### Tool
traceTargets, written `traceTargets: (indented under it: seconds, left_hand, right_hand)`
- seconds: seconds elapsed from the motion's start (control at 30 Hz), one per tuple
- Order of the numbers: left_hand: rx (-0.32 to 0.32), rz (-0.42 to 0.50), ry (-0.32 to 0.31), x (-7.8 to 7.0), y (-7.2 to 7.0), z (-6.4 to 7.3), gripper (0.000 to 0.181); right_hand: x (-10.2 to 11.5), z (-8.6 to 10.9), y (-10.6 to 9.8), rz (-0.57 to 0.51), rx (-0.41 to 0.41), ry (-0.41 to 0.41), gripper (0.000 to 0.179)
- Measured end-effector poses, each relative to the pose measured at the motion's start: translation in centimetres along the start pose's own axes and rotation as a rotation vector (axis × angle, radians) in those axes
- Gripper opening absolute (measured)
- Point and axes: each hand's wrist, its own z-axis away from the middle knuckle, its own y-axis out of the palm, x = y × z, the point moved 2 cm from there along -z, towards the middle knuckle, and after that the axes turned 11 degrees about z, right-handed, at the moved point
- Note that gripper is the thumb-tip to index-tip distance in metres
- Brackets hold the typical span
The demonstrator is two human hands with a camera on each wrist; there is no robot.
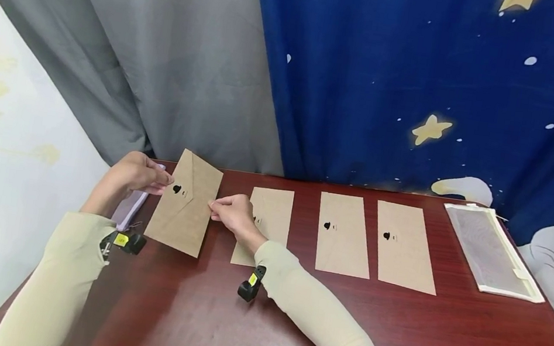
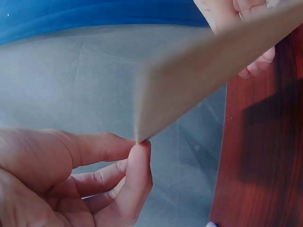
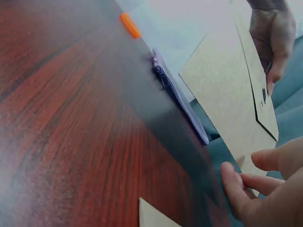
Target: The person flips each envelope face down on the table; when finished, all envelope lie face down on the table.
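Observation:
A brown kraft envelope [image 1: 186, 220] is raised off the table and tilted, its flap side with a small black hat print facing up. My left hand [image 1: 141, 173] pinches its left edge between thumb and fingertips; the left wrist view shows that pinch at the edge of the envelope [image 2: 199, 71]. At the opposite edge, my right hand [image 1: 235, 213] holds the paper between thumb and fingers. Beneath the right hand lies another brown envelope [image 1: 274, 211], partly covered by that hand and wrist.
Two more envelopes [image 1: 344, 238] [image 1: 406, 247] lie flat further right. A white-edged mesh zip pouch [image 1: 492, 250] sits at the table's right end. Behind the left hand is a purple zip pouch [image 3: 182, 106]. Curtains [image 1: 177, 52] hang along the back edge; an orange object [image 3: 129, 25] shows in the right wrist view.

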Motion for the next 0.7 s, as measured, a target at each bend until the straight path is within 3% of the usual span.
traceTargets:
  seconds: [0.1, 0.23, 0.4, 0.57, 0.7]
  left_hand:
    - [0.005, -0.005, 0.001, -0.3, 0.1, 0.2, 0.032]
    - [-0.003, -0.004, 0.009, -0.5, 0.1, 0.3, 0.031]
    - [-0.02, 0.001, 0.031, -0.9, 0.2, 0.3, 0.032]
    - [-0.045, -0.006, 0.044, -1.3, 0.6, 0.4, 0.032]
    - [-0.063, -0.049, 0.052, -1.6, 1.1, 0.6, 0.03]
  right_hand:
    - [0.7, 0.1, -0.4, 0.174, -0.012, -0.066, 0.021]
    - [2.3, 0.4, -1.1, 0.399, -0.08, -0.221, 0.026]
    - [5.2, 1.7, -1.5, 0.515, -0.109, -0.402, 0.034]
    - [8.0, 3.5, -0.8, 0.575, -0.105, -0.491, 0.026]
    - [9.5, 4.8, 0.2, 0.663, -0.104, -0.543, 0.041]
